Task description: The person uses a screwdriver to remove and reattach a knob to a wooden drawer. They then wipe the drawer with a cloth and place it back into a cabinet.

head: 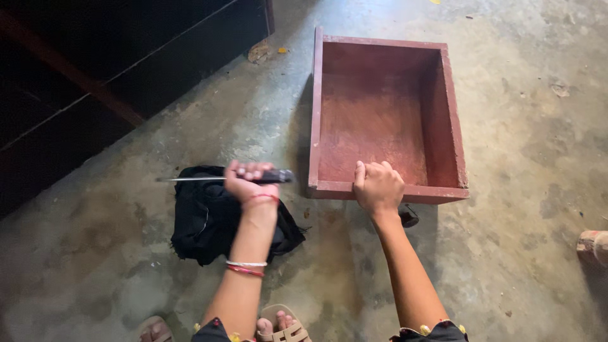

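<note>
The left hand [248, 182] is closed in a fist around the dark handle of a screwdriver [225, 178], whose thin metal shaft points out to the left, level with the floor [519, 209]. The hand hovers over a crumpled black cloth [212, 218] that lies on the concrete just left of the box. The right hand [378, 185] rests on the near rim of a red wooden box [386, 111], fingers curled over the edge and pressing down, holding nothing else.

The box sits open side up toward the far middle of the floor, with 4 low walls and a worn, bare bottom. Its near wall is the one under the right hand; its left wall stands just beside the tool's handle end.

To work well here, I judge the right hand should keep firm weight on that rim so the box cannot slide on the smooth concrete, and the tool's tip should be turned away from the bracing fingers before any push.

Room is good to the right and beyond the box, where the floor is open. On the left a dark cabinet [95, 82] runs along the far left edge, so the shaft has limited swing that way. A small dark object [409, 216] lies by the box's near edge, partly hidden by the right wrist. The person's sandalled feet [282, 326] sit at the near edge.
</note>
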